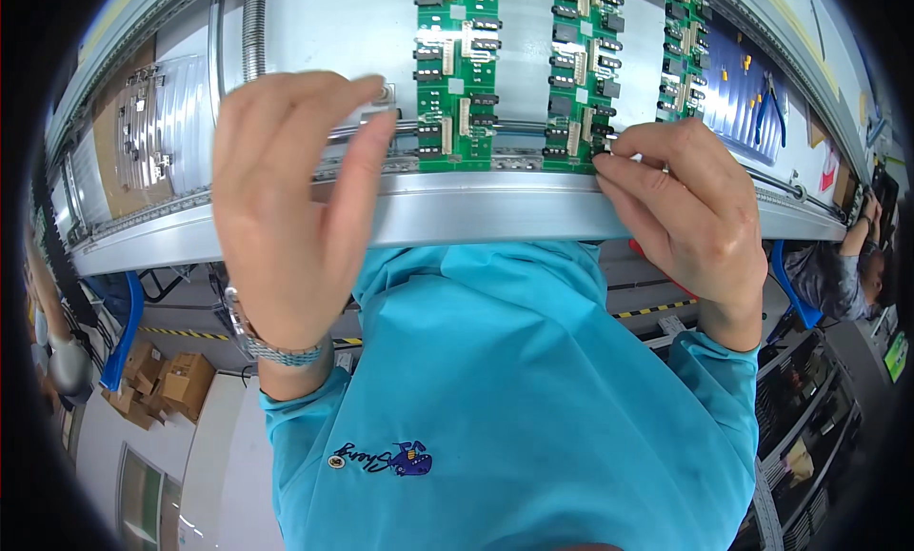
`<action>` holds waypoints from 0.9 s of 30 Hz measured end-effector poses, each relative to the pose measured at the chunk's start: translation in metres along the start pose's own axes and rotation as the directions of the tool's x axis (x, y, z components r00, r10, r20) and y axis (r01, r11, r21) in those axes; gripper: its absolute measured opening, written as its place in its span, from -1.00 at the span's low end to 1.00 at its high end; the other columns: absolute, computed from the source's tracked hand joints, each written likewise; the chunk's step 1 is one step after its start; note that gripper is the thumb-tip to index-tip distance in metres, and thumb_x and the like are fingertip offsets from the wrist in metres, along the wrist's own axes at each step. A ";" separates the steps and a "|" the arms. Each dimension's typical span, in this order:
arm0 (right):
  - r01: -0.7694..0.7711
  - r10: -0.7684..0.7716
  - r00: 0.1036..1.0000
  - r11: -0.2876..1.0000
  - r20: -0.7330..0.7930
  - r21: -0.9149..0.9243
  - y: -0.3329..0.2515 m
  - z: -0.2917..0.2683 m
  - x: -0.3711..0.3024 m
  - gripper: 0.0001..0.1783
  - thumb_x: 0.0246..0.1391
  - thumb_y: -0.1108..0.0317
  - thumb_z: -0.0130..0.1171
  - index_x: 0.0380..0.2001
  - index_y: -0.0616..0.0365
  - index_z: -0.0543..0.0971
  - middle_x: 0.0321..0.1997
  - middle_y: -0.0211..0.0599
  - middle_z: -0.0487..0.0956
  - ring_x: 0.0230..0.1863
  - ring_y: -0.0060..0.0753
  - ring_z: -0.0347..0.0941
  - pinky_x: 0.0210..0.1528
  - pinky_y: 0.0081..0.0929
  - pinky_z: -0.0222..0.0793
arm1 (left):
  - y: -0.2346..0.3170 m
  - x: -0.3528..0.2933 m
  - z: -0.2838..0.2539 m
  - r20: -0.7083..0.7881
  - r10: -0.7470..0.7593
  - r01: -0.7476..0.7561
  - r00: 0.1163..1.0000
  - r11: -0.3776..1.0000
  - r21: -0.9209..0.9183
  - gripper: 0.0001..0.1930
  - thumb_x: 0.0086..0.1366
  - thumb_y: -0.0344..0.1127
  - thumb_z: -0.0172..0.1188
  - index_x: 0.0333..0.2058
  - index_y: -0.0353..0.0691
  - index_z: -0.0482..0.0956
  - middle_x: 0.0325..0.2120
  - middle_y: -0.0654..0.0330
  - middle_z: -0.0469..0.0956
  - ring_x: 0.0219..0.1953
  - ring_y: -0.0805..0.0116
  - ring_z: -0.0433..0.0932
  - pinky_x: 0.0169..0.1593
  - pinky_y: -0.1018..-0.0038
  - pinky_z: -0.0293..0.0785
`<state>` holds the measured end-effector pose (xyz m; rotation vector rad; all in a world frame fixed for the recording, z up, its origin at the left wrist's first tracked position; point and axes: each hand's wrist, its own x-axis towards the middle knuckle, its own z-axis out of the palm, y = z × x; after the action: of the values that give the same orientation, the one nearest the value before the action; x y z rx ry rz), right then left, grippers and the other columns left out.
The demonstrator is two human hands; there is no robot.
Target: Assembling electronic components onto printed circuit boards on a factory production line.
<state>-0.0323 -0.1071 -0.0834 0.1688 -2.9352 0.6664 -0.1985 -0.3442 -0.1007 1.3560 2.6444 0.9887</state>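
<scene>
Three long green circuit boards lie in a row, and the middle board [583, 70] has its near end at the right hand [690, 185]. That grip is drawn nearly together at the board's lower right corner; whether it has pinched the edge, a small part or nothing is hidden by the fingers. The board looks light, stiff and flat, likely fragile where black connectors and pale sockets stand proud of it. It should be taken by its bare long edges (pressing on the sockets could bend something), and its smooth coating may feel a little slick.

To its left, the left board [457, 75] sits near the left hand [286, 180], whose grip is wide, thumb and forefinger parted with nothing visible between them. The right board [684, 47] lies beyond the right hand.

The near ends of the left and middle boards meet a silver rail [486, 208], with the pale surface [328, 23] behind. Farther right, blue-handled pliers [773, 113] lie over a clear tray [738, 85]; at far left are metal pieces [143, 123] in clear plastic. Cardboard boxes [186, 384] stand below, and another person [838, 275] is at the right rim.
</scene>
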 end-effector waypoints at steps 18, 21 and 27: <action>-0.114 0.086 0.982 0.980 -0.166 -0.165 0.097 -0.019 0.176 -0.74 0.13 0.31 0.34 -0.16 0.20 0.74 -0.23 -0.28 0.70 -0.38 -0.36 0.56 -0.25 -0.45 0.49 | -0.015 0.028 -0.021 0.025 0.065 -0.064 0.998 0.998 -0.024 -0.79 0.28 -0.27 0.32 -0.22 -0.30 0.67 -0.29 0.11 0.63 -0.22 0.10 0.55 -0.05 0.28 0.45; -0.106 0.023 0.949 0.963 -0.316 -0.249 0.104 -0.013 0.191 -0.74 0.07 0.27 0.33 -0.27 0.24 0.74 -0.27 -0.22 0.71 -0.41 -0.22 0.57 -0.22 -0.31 0.54 | -0.024 0.090 -0.029 -0.061 0.139 -0.136 0.988 0.990 0.045 -0.82 0.26 -0.28 0.32 -0.27 -0.27 0.68 -0.33 0.12 0.65 -0.31 0.10 0.58 -0.16 0.28 0.51; -0.181 0.176 0.970 0.983 -0.166 -0.017 0.113 -0.026 0.191 -0.76 0.06 0.32 0.34 -0.23 0.24 0.74 -0.24 -0.24 0.68 -0.39 -0.29 0.56 -0.21 -0.39 0.53 | -0.023 0.171 0.001 -0.049 0.234 -0.226 0.971 0.965 0.135 -0.80 0.24 -0.36 0.33 -0.18 -0.29 0.71 -0.30 0.16 0.70 -0.34 0.28 0.65 -0.22 0.40 0.56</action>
<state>-0.2331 -0.0096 -0.0792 -0.1490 -2.8214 0.6227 -0.3224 -0.2282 -0.0683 1.7214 2.6845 0.9076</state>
